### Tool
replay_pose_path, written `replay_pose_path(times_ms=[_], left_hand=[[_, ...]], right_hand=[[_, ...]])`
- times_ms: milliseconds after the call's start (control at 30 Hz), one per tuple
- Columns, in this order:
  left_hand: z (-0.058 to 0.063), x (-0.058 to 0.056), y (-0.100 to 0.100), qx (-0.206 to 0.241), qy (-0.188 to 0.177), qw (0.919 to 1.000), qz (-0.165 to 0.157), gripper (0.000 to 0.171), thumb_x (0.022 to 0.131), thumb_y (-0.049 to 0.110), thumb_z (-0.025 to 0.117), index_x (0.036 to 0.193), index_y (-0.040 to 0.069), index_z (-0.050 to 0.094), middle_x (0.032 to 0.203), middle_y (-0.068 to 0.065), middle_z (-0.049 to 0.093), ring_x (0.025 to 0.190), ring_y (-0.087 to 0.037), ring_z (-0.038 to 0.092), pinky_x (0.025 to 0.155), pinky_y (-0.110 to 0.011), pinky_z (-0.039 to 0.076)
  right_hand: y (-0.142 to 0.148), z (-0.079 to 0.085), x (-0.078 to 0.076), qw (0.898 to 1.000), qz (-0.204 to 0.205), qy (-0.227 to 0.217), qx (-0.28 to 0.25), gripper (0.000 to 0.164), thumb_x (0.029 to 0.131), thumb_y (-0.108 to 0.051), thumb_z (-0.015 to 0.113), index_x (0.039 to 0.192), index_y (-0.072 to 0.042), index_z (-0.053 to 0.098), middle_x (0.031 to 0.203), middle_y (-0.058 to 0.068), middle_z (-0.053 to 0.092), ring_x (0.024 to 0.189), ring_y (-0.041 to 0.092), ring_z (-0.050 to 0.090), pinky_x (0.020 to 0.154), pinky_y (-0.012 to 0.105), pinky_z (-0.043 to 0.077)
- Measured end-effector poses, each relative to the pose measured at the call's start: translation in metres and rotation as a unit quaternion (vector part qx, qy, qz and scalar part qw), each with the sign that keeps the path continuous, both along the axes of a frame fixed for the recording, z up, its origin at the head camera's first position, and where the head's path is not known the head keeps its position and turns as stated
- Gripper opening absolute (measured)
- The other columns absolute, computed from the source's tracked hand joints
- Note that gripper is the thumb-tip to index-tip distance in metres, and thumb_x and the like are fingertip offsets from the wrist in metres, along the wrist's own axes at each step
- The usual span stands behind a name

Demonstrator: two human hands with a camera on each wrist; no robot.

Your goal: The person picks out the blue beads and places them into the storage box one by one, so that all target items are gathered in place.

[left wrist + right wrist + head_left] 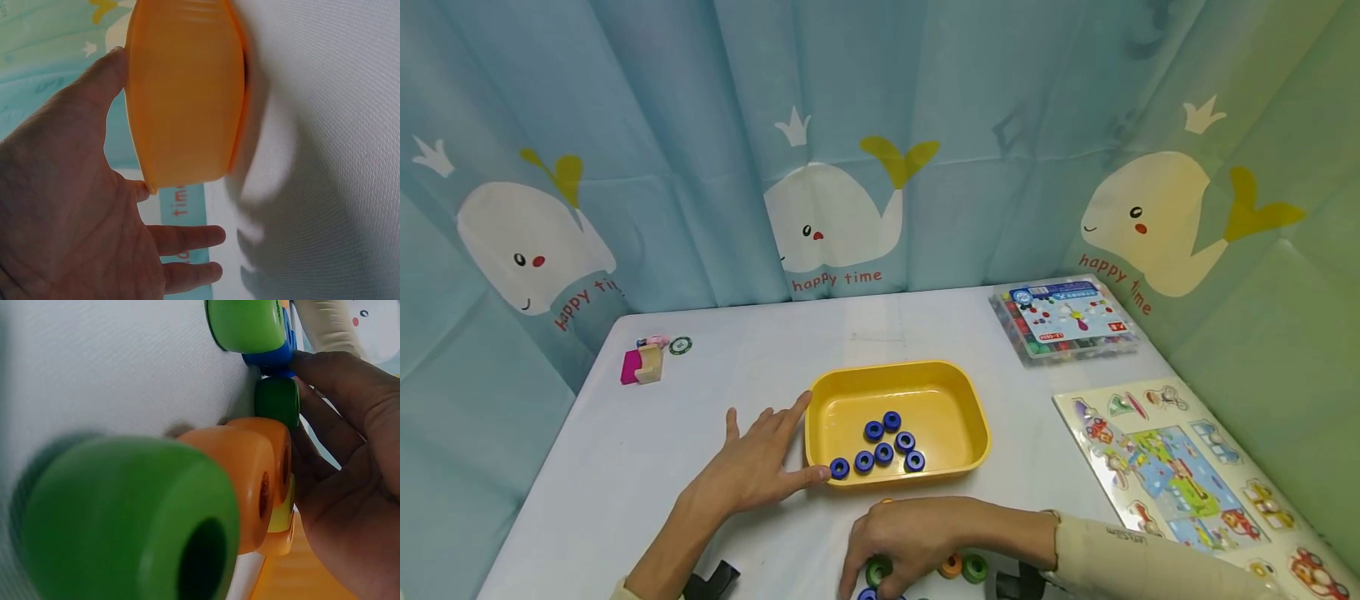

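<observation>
A yellow tray (951, 462) stands mid-table, with several blue ring-shaped beads (883, 453) lying inside. My left hand (752, 467) spreads along its left end. Its thumb and index finger touch the rim, the other fingers stretched out; the left wrist view shows the tray's outer wall (187, 94) beside the palm. In front of the tray, my right hand (917, 533) reaches down among loose beads. Thumb and index finger pinch a blue bead (272, 359), partly hidden by the thumb. Close by are a dark green bead (277, 402) and orange beads (215, 472).
A clear plastic case (1067, 321) of coloured pieces sits back right. A picture puzzle board (1187, 475) lies on the right. Small toys (643, 365) and a round green disc (681, 346) lie back left. Curtains (700, 167) surround the table.
</observation>
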State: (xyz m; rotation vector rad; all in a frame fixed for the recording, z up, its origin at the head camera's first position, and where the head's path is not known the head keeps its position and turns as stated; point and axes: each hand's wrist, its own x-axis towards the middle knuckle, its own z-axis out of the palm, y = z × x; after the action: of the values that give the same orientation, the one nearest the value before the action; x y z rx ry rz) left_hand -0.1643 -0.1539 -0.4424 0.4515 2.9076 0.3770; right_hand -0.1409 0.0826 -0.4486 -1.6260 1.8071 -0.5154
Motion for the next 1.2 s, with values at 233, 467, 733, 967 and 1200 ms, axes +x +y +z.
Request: replay_pose_path(times_ms=[233,467,733,967,1200], left_hand=[[0.0003,0.0001,0.0006,-0.002,0.003,1.0000,0.000,0.102,0.070,0.083,0.041,0.150,0.030,0.007,0.139,-0.008,0.045,0.129,-0.035,0.035,0.098,-0.069,-0.006],[0.0003,0.0008,0.0008,0.000,0.001,1.0000,0.003,0.103,0.070,0.083,0.042,0.150,0.030,0.009,0.138,-0.009,0.045,0.129,-0.036,0.034,0.098,-0.069,-0.006],[-0.0001,0.0005,0.0008,-0.005,0.000,1.0000,0.003,0.103,0.070,0.084,0.041,0.150,0.030,0.007,0.139,-0.009,0.044,0.130,-0.035,0.034,0.099,-0.068,-0.006],[0.0003,0.0003,0.0008,-0.005,-0.002,1.0000,0.002,0.102,0.070,0.084,0.041,0.150,0.031,0.007,0.139,-0.009,0.044,0.130,-0.036,0.034,0.098,-0.068,-0.007],[0.0000,0.0005,0.0011,-0.002,-0.003,1.0000,0.003,0.102,0.070,0.084,0.041,0.150,0.031,0.008,0.139,-0.010,0.044,0.130,-0.036,0.034,0.099,-0.068,-0.007]], right_hand=[[-0.0013,-0.0017,0.0006,1.000,0.014,0.004,-0.011,0.030,0.085,-0.017,0.069,0.113,-0.028,0.066,0.104,-0.029,0.059,0.101,-0.019,0.040,0.089,0.006,0.033],[-0.0013,-0.0030,0.0016,1.000,0.016,0.014,-0.016,0.031,0.082,-0.017,0.071,0.111,-0.028,0.067,0.103,-0.030,0.058,0.100,-0.019,0.040,0.089,0.006,0.032],[-0.0012,-0.0046,0.0026,1.000,0.012,0.011,-0.019,0.029,0.082,-0.018,0.072,0.110,-0.027,0.068,0.101,-0.029,0.059,0.101,-0.018,0.040,0.089,0.007,0.032],[-0.0016,-0.0049,0.0034,0.999,0.020,0.020,-0.026,0.028,0.082,-0.020,0.072,0.110,-0.027,0.068,0.101,-0.029,0.059,0.102,-0.018,0.039,0.090,0.007,0.031],[-0.0020,-0.0055,0.0042,0.999,0.023,0.029,-0.028,0.027,0.083,-0.023,0.072,0.109,-0.027,0.067,0.100,-0.029,0.059,0.102,-0.017,0.038,0.090,0.006,0.031]])
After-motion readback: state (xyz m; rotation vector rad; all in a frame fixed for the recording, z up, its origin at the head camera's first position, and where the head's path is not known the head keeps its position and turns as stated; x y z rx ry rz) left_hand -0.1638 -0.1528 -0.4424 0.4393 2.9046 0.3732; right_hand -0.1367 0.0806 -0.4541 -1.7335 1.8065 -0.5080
